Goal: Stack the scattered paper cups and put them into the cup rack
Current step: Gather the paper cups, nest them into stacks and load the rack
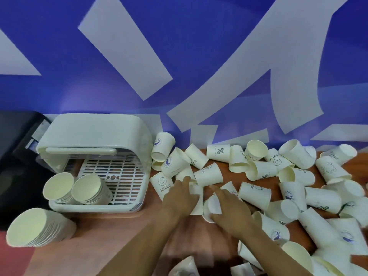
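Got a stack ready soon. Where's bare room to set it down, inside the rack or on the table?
Inside the cup rack, the slotted tray is bare right of the two stacks. On the table, bare wood lies between the rack's front, the outside stack and the left hand. Right of both hands, around the right hand, loose cups crowd everything.

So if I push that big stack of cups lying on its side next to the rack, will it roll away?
Probably a little. The stack of cups lies on its side on the table, and its round, tapered shape would likely make it curve rather than roll straight. It looks like thin paper, so probably light and easy to squash. The nested cups might slide apart if pushed from the end.
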Motion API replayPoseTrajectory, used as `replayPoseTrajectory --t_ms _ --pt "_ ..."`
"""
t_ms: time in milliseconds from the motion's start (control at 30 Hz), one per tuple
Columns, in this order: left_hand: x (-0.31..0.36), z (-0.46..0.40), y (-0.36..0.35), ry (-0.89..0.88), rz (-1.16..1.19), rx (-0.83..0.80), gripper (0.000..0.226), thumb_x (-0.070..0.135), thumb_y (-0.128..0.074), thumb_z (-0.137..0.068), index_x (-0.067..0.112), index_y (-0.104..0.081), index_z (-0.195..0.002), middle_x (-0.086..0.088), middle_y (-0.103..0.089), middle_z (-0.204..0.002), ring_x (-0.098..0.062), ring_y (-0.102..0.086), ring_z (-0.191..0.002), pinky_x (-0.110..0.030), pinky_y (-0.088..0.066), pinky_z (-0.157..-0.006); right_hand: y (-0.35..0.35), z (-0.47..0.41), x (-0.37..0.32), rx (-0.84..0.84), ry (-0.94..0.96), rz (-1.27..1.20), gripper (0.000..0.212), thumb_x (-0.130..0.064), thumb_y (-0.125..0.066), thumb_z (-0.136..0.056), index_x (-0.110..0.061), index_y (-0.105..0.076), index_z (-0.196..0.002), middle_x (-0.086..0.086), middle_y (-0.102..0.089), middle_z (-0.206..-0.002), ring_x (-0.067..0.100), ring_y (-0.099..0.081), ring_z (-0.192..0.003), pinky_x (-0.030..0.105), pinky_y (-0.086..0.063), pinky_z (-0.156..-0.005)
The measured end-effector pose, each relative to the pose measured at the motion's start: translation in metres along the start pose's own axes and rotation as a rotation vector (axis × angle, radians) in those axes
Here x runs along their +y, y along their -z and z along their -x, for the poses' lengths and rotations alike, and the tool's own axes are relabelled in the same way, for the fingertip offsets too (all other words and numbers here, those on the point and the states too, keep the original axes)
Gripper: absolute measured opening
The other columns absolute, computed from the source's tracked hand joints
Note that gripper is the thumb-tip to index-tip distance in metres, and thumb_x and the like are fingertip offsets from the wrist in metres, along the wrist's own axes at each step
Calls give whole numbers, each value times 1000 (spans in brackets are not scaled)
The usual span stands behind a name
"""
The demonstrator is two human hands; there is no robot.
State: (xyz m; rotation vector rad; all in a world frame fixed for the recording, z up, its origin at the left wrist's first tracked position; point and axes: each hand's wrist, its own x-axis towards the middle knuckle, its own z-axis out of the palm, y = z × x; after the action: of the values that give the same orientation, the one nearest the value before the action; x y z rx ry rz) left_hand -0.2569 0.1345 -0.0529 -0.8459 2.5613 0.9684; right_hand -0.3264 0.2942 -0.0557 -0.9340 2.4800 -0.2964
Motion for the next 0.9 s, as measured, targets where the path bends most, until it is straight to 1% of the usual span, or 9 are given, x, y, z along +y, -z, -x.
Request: replayPoseTrajectory --t_ms 133,267,400,500,567,667,767,833,900 --pt "1 -13 -12 46 -18 9 62 46 -52 -89 25 -25 -141 -7 -48 -125 -28 -52 -114 -41 -47 -94 -9 -4 5 -8 -41 -88 80 -36 -63 -77 -33 -17 -143 -10 -44 -136 15 -44 -122 30 -44 -88" --pt "1 -19 -19 53 -42 16 76 51 -54 -87 29 -14 -147 -7 -49 -126 -27 -52 -116 -39 -46 -93 -15 -5 10 -27 -61 -103 74 -31 -66 -75 -33 -25 -136 -8 -48 -132 15 -48 -118 29 -45 -83" --pt "1 -20 -22 51 3 -2 81 48 -57 -87 29 -9 -149 -8 -46 -131 -26 -53 -116 -40 -46 -95 -14 -4 10 -15 -80 -112 66 -30 -66 -75 -33 -31 -131 -8 -53 -126 15 -51 -114 27 -44 -80" --pt "1 -17 -20 23 41 -14 83 41 -60 -86 28 -9 -150 -8 -43 -130 -24 -52 -115 -36 -46 -95 -11 -1 8 2 -88 -109 61 -32 -65 -74 -33 -32 -126 -9 -55 -118 14 -53 -107 24 -41 -71" --pt "-1 -12 -18 4 74 -17 83 37 -62 -84 27 -11 -149 -8 -42 -130 -24 -51 -114 -34 -46 -95 -8 2 6 20 -86 -122 59 -32 -64 -73 -33 -33 -123 -11 -54 -115 12 -52 -104 25 -40 -69" --pt "-4 1 -13 -6 131 3 80 39 -63 -80 31 -18 -146 -4 -39 -126 -23 -51 -112 -39 -46 -96 -2 9 3 70 -82 -201 61 -34 -67 -72 -32 -34 -124 -12 -48 -117 11 -49 -107 29 -44 -75" --pt "-7 17 -3 -31 143 36 78 41 -64 -79 32 -21 -143 -2 -36 -123 -23 -50 -111 -36 -46 -94 7 17 -4 126 -56 -251 65 -33 -68 -72 -30 -34 -127 -10 -40 -119 12 -49 -108 30 -44 -75" --pt "-9 29 7 -53 151 56 80 42 -64 -79 29 -20 -145 -3 -34 -128 -24 -49 -115 -33 -45 -95 14 21 -9 166 -26 -302 65 -33 -70 -69 -33 -34 -123 -10 -40 -117 12 -51 -104 32 -48 -78" --pt "-12 40 19 -71 125 88 84 43 -65 -79 26 -18 -147 -4 -31 -133 -24 -45 -121 -32 -42 -98 18 25 -16 208 -9 -348 68 -35 -73 -64 -36 -33 -119 -13 -44 -113 9 -53 -101 33 -51 -80"
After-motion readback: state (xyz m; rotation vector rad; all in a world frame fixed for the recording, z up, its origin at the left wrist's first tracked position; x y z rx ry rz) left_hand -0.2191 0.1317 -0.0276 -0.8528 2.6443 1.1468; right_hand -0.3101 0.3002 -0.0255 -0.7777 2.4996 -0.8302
